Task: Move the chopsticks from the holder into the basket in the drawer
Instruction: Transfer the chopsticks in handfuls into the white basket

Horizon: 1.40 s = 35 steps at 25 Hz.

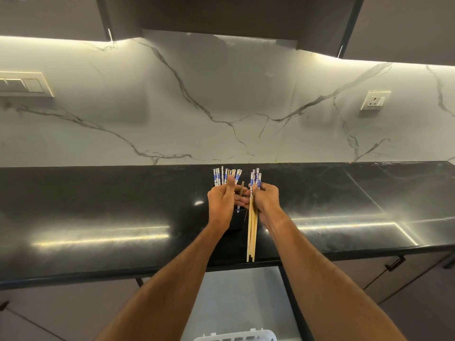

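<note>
Right hand (264, 198) grasps a bundle of chopsticks (252, 232) lifted clear above the counter (98, 205). Left hand (222, 200) grips more at the dark holder (237, 220). Judged light, stiff, smooth, liable to slip; grip mid-length. White basket (236, 337) waits below. No legible writing.

Chopsticks, pale wood with blue-and-white patterned tops, in two lots at frame centre: one bunch (226, 176) stands upright, fanned, in a dark holder (237, 221) on the black counter (98, 217); a second bunch (252, 232) is out of the holder, just right of it, plain tips pointing down toward the lower frame. Open drawer (236, 303) below the counter edge, lower centre; white basket (235, 337), only its rim visible, at bottom edge.
</note>
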Each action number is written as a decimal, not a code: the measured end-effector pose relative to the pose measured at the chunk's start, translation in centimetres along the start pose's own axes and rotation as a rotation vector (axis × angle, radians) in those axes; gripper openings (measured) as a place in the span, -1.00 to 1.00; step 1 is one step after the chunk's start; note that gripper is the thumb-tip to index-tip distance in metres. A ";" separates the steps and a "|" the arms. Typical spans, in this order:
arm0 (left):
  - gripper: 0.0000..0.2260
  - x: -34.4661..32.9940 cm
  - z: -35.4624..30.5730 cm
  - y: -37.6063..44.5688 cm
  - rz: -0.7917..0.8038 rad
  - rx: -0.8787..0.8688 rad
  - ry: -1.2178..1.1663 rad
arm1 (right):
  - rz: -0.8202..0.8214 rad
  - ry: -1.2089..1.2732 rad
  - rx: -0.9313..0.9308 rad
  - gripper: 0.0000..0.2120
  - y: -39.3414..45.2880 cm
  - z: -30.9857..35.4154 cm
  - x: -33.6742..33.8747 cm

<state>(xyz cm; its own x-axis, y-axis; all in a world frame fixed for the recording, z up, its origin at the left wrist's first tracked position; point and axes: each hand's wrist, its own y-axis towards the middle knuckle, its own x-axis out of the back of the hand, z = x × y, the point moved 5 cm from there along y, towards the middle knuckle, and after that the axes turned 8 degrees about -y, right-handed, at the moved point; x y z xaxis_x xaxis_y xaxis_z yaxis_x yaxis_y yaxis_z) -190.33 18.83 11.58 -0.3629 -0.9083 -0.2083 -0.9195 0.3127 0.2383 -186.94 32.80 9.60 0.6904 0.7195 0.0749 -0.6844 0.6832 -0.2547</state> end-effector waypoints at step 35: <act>-0.67 1.7 4.2 -0.1 0.315 0.207 0.509 | -0.028 0.214 0.025 -0.84 0.1 0.0 1.4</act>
<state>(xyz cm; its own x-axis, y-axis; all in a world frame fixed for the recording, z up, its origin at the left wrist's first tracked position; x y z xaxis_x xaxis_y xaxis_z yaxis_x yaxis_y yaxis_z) -191.48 18.44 7.27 -0.5500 -0.7666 0.3314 -0.8093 0.5872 0.0155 -186.06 33.90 9.68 0.7411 0.6596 -0.1255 -0.6684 0.7071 -0.2308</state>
